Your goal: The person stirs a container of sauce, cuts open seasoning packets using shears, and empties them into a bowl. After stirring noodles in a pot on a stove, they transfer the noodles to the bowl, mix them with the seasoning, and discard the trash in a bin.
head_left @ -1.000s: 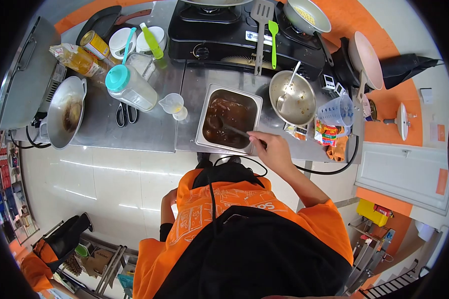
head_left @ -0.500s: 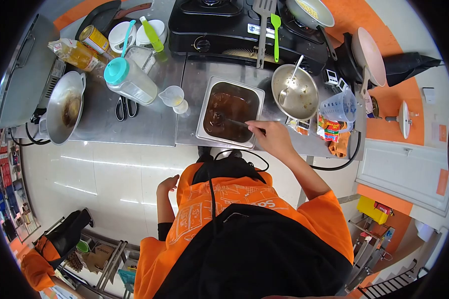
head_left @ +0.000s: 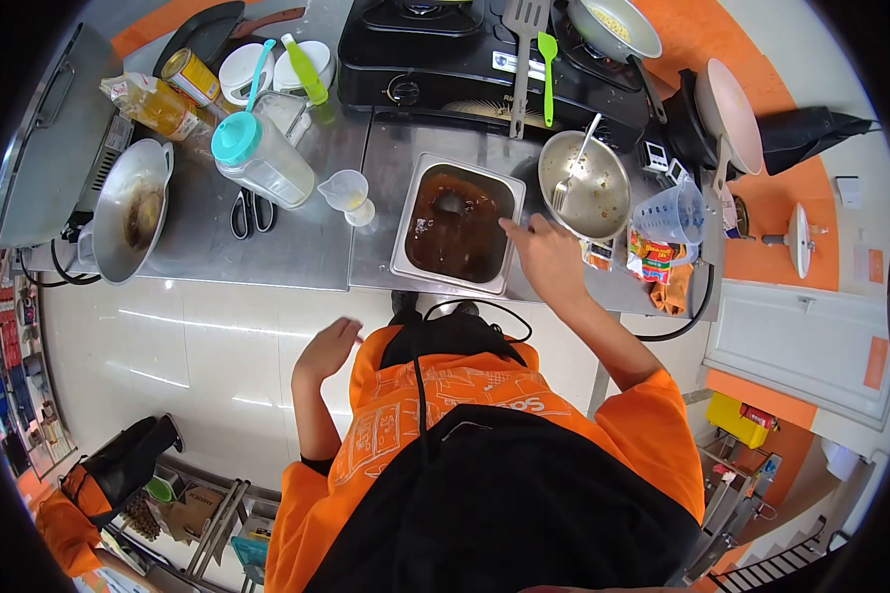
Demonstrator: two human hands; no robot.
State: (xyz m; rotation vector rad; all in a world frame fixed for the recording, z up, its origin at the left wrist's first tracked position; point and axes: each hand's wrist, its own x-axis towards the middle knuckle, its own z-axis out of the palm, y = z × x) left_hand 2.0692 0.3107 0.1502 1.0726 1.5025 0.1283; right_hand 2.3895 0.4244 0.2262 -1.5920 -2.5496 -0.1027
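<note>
A rectangular steel food pan (head_left: 401, 259) holds dark brown liquid (head_left: 462, 237) at the counter's front edge. My right hand (head_left: 549, 255) is closed over the pan's right rim, fingertips pinched together. A rounded dark shape, seemingly the bowl of a spoon (head_left: 450, 204), shows in the liquid; the handle is hard to make out near my fingers. My left hand (head_left: 328, 348) hangs over the floor beside my waist, holding nothing, its fingers loosely stretched. Just right of the pan sits a steel bowl (head_left: 608, 188) with a fork (head_left: 570, 173) in it.
Behind the pan stands a black gas stove (head_left: 435, 74) with a slotted turner (head_left: 520, 89) and green spatula (head_left: 548, 84) on it. Leftward are a measuring cup (head_left: 341, 186), teal-lidded jar (head_left: 272, 163), scissors (head_left: 252, 212) and wok (head_left: 119, 252). A plastic jug (head_left: 667, 212) stands right.
My right hand has shifted slightly right and up, and the visible handle has largely dropped from view. The spoon's bowl sits farther back. My left hand has risen and come forward.
</note>
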